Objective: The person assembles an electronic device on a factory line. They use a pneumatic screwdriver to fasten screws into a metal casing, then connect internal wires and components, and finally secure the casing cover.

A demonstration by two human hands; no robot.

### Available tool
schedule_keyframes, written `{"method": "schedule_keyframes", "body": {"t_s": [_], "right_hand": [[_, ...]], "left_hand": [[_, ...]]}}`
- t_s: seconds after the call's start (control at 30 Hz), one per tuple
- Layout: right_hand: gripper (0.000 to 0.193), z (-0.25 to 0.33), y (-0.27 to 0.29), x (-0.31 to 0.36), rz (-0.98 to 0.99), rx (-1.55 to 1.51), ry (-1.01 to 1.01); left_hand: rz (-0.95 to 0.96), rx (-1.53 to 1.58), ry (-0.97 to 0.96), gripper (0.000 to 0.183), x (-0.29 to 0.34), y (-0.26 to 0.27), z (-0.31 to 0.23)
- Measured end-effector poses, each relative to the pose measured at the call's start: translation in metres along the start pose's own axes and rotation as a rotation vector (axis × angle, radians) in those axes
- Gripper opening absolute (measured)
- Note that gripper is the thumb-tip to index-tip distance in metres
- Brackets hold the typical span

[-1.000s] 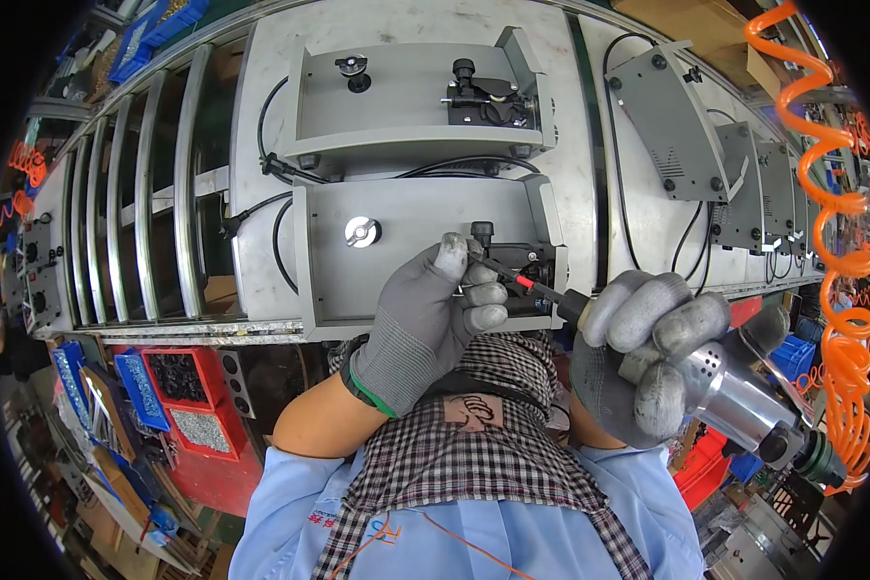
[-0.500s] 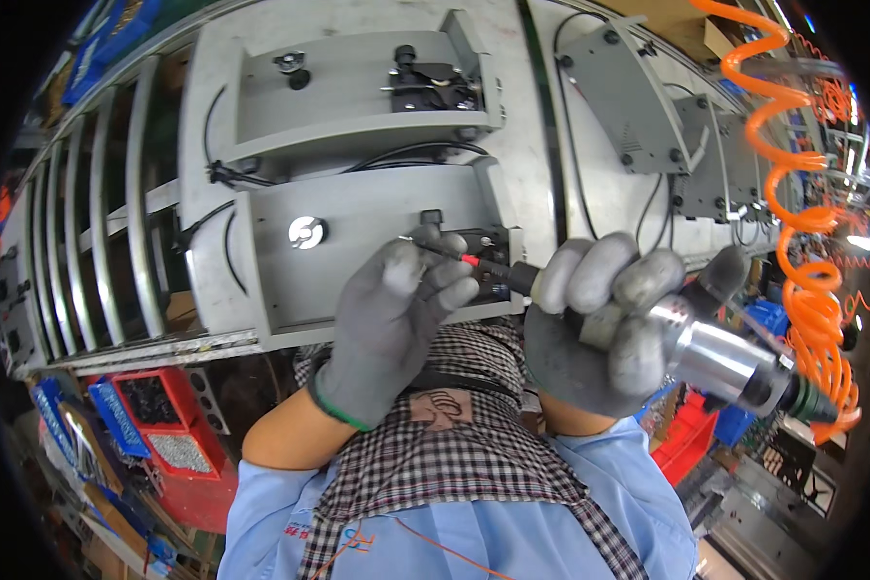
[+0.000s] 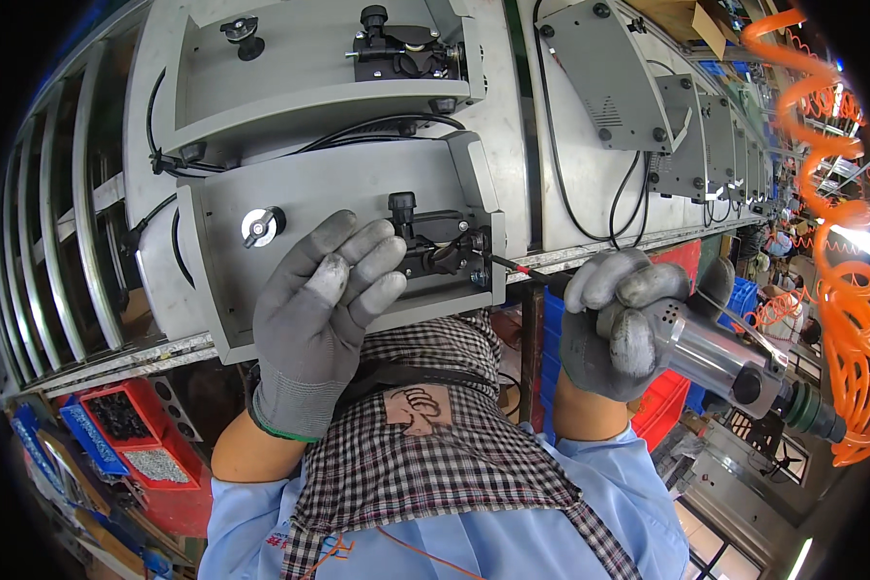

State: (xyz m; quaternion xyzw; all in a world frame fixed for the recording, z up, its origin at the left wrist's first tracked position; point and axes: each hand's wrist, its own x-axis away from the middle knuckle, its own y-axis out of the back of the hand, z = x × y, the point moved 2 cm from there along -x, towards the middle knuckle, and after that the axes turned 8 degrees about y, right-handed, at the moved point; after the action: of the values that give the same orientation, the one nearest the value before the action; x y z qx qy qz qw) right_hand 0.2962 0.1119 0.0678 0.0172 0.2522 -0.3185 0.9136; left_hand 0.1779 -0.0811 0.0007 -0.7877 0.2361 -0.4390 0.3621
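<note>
Wearing a grey glove, my right hand (image 3: 617, 319) is wrapped round a silver pneumatic screwdriver (image 3: 715, 358). Its thin dark bit with a red band reaches the right side wall of the nearer grey metal housing (image 3: 333, 188), beside a black mechanism (image 3: 440, 242); whether the tip touches a screw is too small to tell. My gloved left hand (image 3: 324, 300) hovers over the front edge of this housing, palm up with fingers apart, and I see nothing in it. A black-and-silver round knob (image 3: 262, 227) sits on the housing's floor, left of that hand.
Behind lies a similar grey housing (image 3: 309, 58) with black cables (image 3: 377, 130) between the two. More grey housings (image 3: 604, 77) stand at the right. An orange coiled hose (image 3: 831, 319) hangs there. Metal rollers (image 3: 87, 222) run at the left, above red bins (image 3: 121, 416) of small parts.
The screwdriver's bit has gone from my left fingertips to the housing's right side wall. My left hand has moved left and its fingers have opened. The view has shifted.
</note>
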Motion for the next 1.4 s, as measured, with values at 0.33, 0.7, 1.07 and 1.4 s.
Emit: {"method": "schedule_keyframes", "body": {"t_s": [0.33, 0.7, 1.07, 1.4], "right_hand": [[0.034, -0.007, -0.006, -0.007, 0.062, -0.099, 0.018], [0.080, -0.003, -0.017, -0.014, 0.189, 0.048, 0.132], [0.064, -0.029, -0.014, -0.011, 0.369, -0.079, 0.132], [0.037, 0.006, -0.017, -0.025, 0.012, -0.165, 0.120]], "left_hand": [[0.051, 0.101, 0.019, 0.040, 0.001, 0.005, -0.001], [0.115, 0.114, 0.035, 0.035, 0.003, 0.009, 0.002], [-0.008, -0.019, -0.041, 0.037, 0.006, 0.007, 0.010], [-0.038, -0.015, 0.078, 0.040, -0.001, -0.006, 0.009]]}}
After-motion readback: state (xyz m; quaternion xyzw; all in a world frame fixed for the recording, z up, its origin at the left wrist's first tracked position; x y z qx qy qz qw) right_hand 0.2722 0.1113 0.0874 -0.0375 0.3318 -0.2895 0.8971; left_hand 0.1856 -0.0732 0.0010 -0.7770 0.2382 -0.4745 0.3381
